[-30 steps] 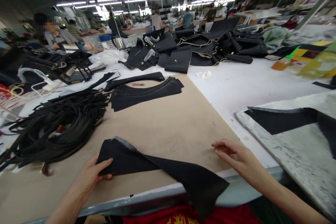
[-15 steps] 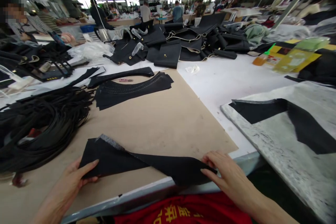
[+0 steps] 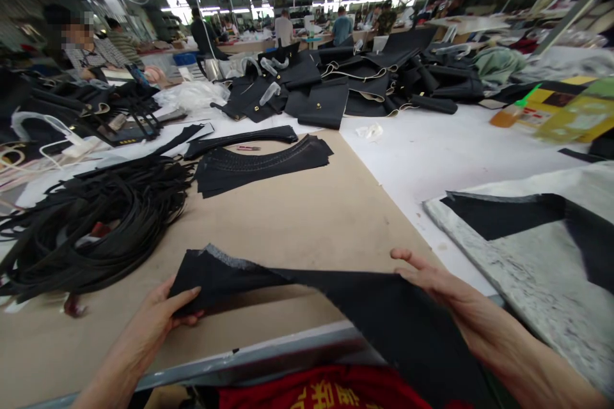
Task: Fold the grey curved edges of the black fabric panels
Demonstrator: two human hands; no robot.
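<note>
A long curved piece of black fabric [image 3: 240, 281] stretches between my hands above the brown board, with a grey strip along part of its upper edge. My left hand [image 3: 167, 307] pinches its left end, thumb on top and fingers underneath. At the other side my right hand [image 3: 446, 287] is against the fabric's edge, its visible fingers stretched out and apart. The thumb there is hidden behind the fabric. From that hand the right part of the piece hangs down over the table's front edge, toward my red shirt [image 3: 330, 390].
A heap of black strips [image 3: 119, 223] lies at left. Beyond the brown board [image 3: 297, 223] are stacked curved black pieces [image 3: 259, 163] and piled black bags [image 3: 321, 102]. At right, a mottled slab [image 3: 522, 268] carries another black piece. A bottle [image 3: 508, 115] stands behind it.
My right hand has moved right and up, and its fingers have opened from a pinch. The fabric's right part now hangs down off the table edge. My left hand keeps its grip.
</note>
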